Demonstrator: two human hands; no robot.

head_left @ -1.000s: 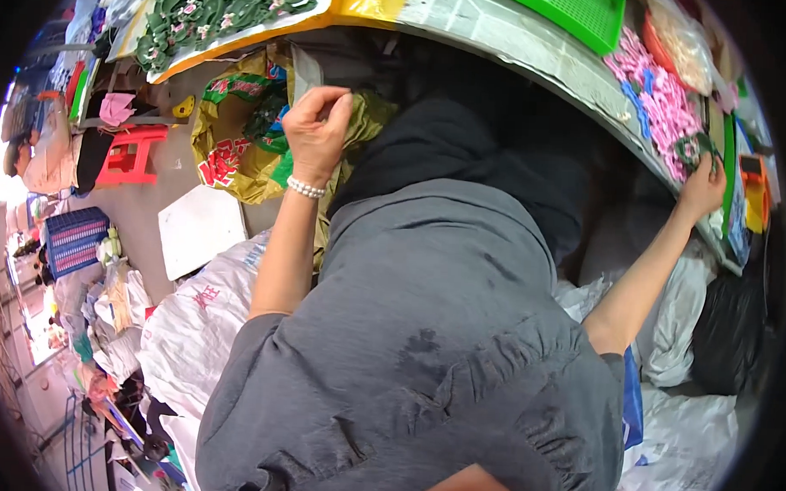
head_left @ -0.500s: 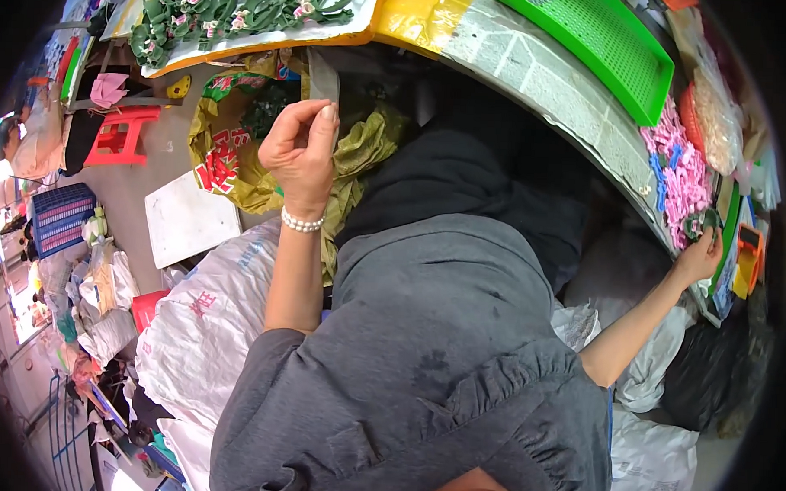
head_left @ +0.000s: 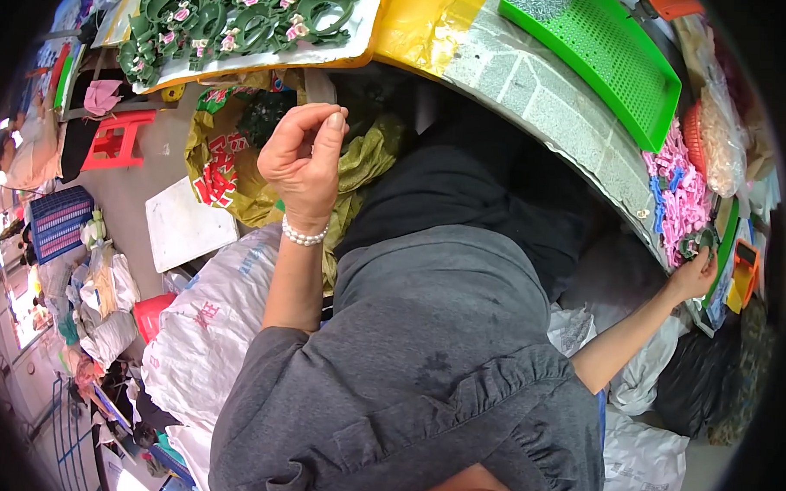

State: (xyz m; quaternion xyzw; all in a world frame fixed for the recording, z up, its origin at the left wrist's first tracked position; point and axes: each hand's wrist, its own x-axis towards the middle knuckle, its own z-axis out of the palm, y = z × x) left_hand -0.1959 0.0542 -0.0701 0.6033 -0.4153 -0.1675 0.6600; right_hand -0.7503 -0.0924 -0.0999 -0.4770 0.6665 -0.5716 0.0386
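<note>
My left hand (head_left: pixel 308 160) is raised over the gap beside the work table, wearing a white bead bracelet (head_left: pixel 304 234). Its fingers are curled with the thumb tip against the forefinger. Anything between them is too small to make out. Out at the far right, my right hand (head_left: pixel 693 275) reaches to the table's edge, its fingertips closed on a dark green plastic piece (head_left: pixel 700 245). Next to that piece lies a heap of small pink plastic parts (head_left: pixel 679 191), with some blue ones among them. Dark green rings with pink and white bits (head_left: pixel 236 19) cover a white board at the top left.
A green perforated tray (head_left: pixel 603 67) stands on the grey table (head_left: pixel 537 99). Below the table's left part is a yellow bag (head_left: pixel 215 144) with dark green pieces in it. White sacks (head_left: pixel 204 325), a white board (head_left: pixel 189 224) and a red stool (head_left: pixel 115 141) are on the left.
My right hand has shifted slightly down and left in the picture, still at the pink heap. My left hand stays raised, its curled fingers changed only a little. The whole view has tilted slightly.
</note>
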